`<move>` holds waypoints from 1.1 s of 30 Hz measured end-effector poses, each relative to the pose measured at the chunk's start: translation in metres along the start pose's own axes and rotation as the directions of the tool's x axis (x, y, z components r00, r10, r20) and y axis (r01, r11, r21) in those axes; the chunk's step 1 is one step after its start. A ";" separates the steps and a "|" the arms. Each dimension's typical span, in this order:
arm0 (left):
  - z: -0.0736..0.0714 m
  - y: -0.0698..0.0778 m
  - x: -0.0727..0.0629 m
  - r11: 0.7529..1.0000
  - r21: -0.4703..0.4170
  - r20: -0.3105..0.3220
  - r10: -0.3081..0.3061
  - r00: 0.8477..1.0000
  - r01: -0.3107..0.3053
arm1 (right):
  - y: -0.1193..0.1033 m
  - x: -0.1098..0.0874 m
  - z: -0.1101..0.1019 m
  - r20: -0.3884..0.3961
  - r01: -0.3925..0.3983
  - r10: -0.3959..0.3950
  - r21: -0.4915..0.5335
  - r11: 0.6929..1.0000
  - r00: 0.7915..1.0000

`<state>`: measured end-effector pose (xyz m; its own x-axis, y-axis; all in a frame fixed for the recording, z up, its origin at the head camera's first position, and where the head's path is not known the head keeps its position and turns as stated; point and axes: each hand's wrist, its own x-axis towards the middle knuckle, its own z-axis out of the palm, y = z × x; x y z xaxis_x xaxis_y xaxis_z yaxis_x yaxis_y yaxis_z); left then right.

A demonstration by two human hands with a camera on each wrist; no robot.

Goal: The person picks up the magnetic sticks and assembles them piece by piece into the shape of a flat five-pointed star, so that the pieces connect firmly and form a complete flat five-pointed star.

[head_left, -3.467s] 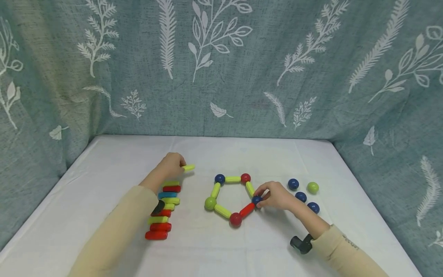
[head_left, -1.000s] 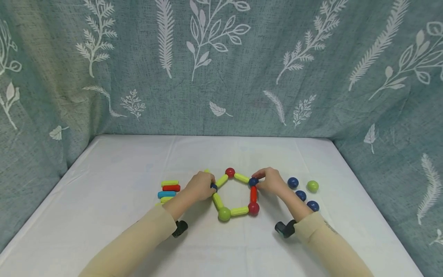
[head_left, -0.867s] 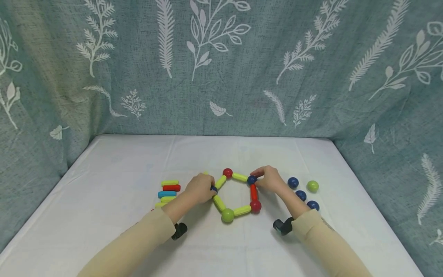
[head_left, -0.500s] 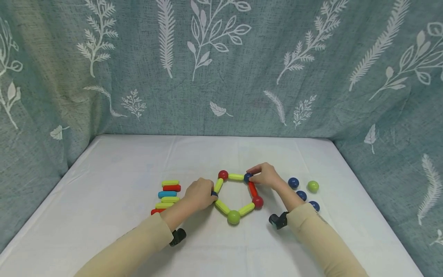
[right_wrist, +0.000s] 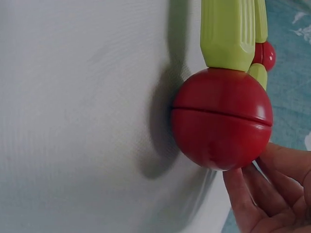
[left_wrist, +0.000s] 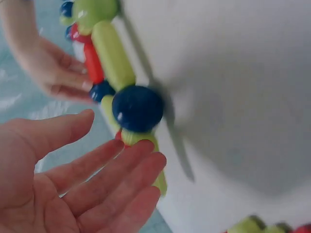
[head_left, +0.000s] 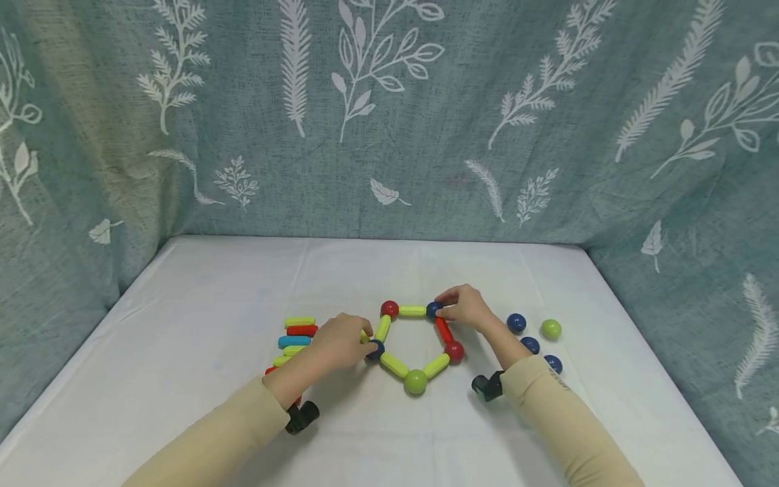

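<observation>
A ring of toy balls and rods lies on the white cloth, with a blue ball [head_left: 434, 309], two red balls [head_left: 454, 352], a green ball [head_left: 416, 381] and a second blue ball [head_left: 375, 350] at its corners. Most of its rods are yellow-green; one is a red rod [head_left: 444, 330]. My right hand [head_left: 467, 306] pinches the far-right blue ball; a red ball [right_wrist: 222, 119] hides this grip in the right wrist view. My left hand [left_wrist: 92, 179] is beside the left blue ball [left_wrist: 138, 109], fingers extended and thumb apart. Another yellow-green rod [head_left: 364, 336] sticks outward from that ball.
Loose rods, including a blue rod [head_left: 295, 341] and a red rod [head_left: 301, 331], lie in a column at left, partly hidden by my left arm. Several loose balls, among them a green ball [head_left: 550, 329], sit at right. A patterned curtain [head_left: 389, 135] hangs behind.
The left hand brought a yellow-green rod to the ring, then loosened its fingers from the left blue ball. The ring has turned counterclockwise, and the right hand shifted slightly left and away with its ball.
</observation>
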<state>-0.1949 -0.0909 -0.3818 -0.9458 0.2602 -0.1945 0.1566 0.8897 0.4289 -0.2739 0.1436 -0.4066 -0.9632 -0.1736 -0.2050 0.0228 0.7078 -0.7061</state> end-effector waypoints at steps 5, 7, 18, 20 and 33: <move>-0.023 -0.020 -0.005 1.000 0.000 -0.056 -0.005 0.998 0.005 | 0.000 0.001 0.000 -0.006 -0.005 0.005 -0.011 1.000 1.000; -0.032 -0.032 -0.008 1.000 0.007 -0.076 -0.022 0.997 0.023 | 0.000 0.002 0.001 -0.005 -0.012 0.012 -0.008 1.000 1.000; -0.047 -0.098 -0.007 0.995 -0.064 -0.058 -0.081 0.995 0.078 | -0.002 0.004 0.000 0.009 -0.035 0.035 -0.014 0.999 0.999; -0.046 -0.105 -0.005 0.993 -0.096 -0.045 -0.079 0.996 0.075 | -0.002 0.004 -0.001 0.014 -0.035 0.035 -0.016 0.999 0.999; -0.043 -0.132 0.003 0.984 -0.178 -0.013 -0.020 1.000 0.018 | -0.001 0.006 -0.001 0.012 -0.031 0.032 -0.026 0.999 0.999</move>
<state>-0.2309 -0.2232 -0.4009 -0.9523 0.2371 -0.1919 0.0864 0.8130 0.5758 -0.2802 0.1427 -0.4061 -0.9587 -0.1593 -0.2356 0.0461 0.7303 -0.6815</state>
